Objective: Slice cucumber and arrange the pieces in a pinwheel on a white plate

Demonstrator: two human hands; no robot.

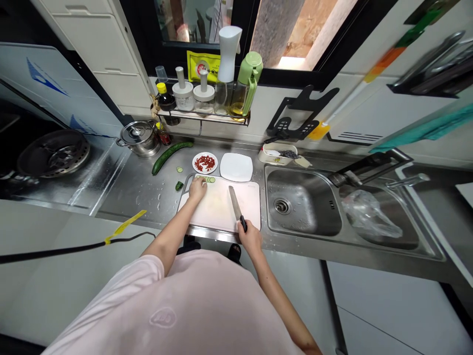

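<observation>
On the white cutting board, my left hand is at the upper left with its fingers curled together over a short row of cucumber slices. Part of that row is hidden under the fingers. My right hand grips the black handle of a kitchen knife near the board's lower right. The blade lies over the board, pointing away from me, apart from the slices. A white plate of chopped red pieces and a bare white square plate sit just behind the board.
Left of the board lie a whole cucumber, a cucumber end and a loose slice. A steel pot stands farther back. The sink is on the right; a rack with bottles and jars hangs behind.
</observation>
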